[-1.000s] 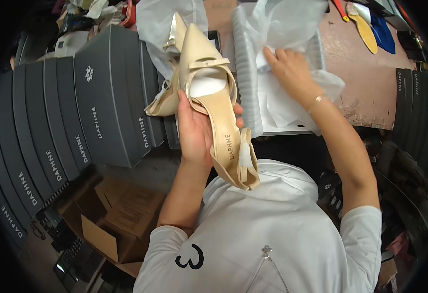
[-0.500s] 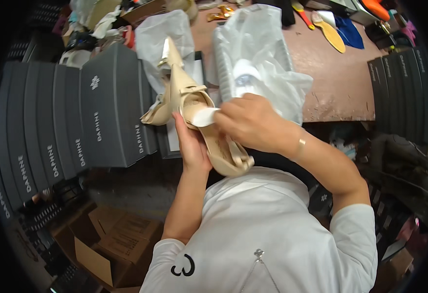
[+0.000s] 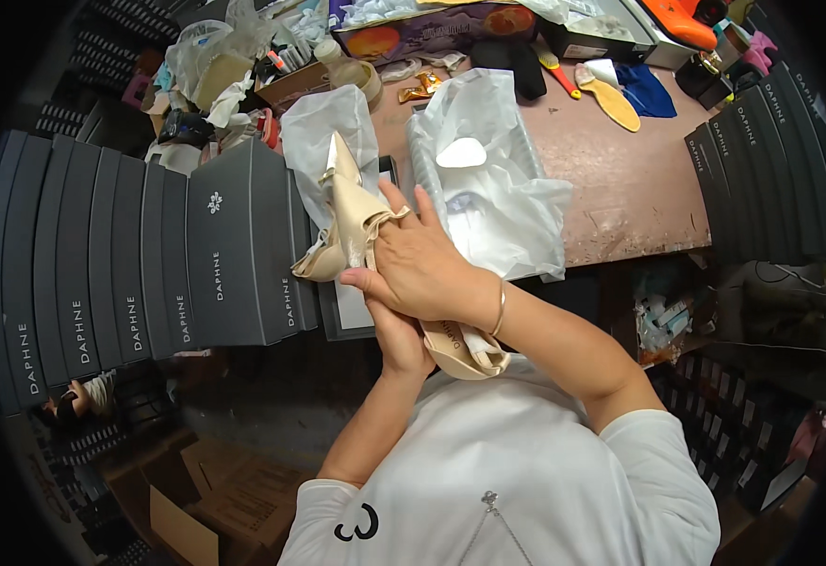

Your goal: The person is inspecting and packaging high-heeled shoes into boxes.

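Note:
My left hand is closed around a beige pointed-toe shoe from below, its toe pointing away from me. My right hand lies over the shoe's opening with fingers stretched and apart, some reaching into the shoe and out of sight. Its thumb rests across the near side. Past the held shoe, on the left, sits a second beige shoe, partly covered. To the right, a box lined with white tissue paper has a rounded white pad lying on the paper.
Dark grey shoe boxes stand in a row at left, with more boxes at right. On the pink tabletop are a red-yellow brush, a yellow insole and blue cloth. An open carton is on the floor, lower left.
My right hand has moved left onto the shoe and its fingers have spread. The white pad it pinched is out of sight. The view has shifted, showing more of the table's far side.

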